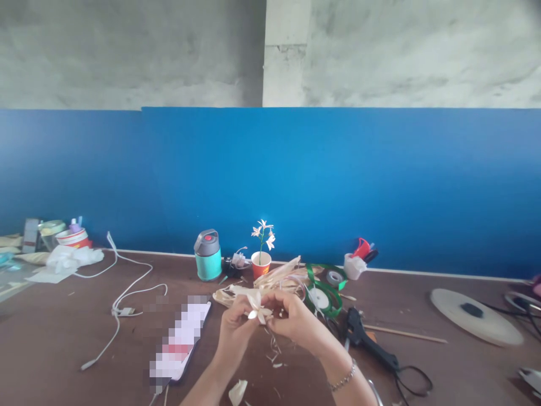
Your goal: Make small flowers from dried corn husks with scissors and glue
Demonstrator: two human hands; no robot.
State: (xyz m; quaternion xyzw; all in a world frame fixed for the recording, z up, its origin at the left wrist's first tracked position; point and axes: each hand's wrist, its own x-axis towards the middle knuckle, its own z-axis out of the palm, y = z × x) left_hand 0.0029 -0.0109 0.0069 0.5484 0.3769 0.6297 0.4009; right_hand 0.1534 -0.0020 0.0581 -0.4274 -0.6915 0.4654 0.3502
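Close together over the table, my two hands meet at a cream-white artificial flower (257, 310) with pointed petals. The thumb and fingers of my left hand (237, 324) pinch it from the left. On its other side my right hand (296, 321) has bent fingers closed at the petals. The stem end is hidden by the fingers. Behind the hands lies a pile of dry corn husks (283, 276). A loose husk piece (238, 392) and small scraps are on the table below.
A paper cup (261, 265) holds a finished flower stem (262, 242). Left are a teal flask (208, 256), a phone (181, 344) and a white cable (122, 299). Right are green ribbon spools (323, 299), a black glue gun (372, 341), a wooden stick (406, 334) and a round disc (475, 316).
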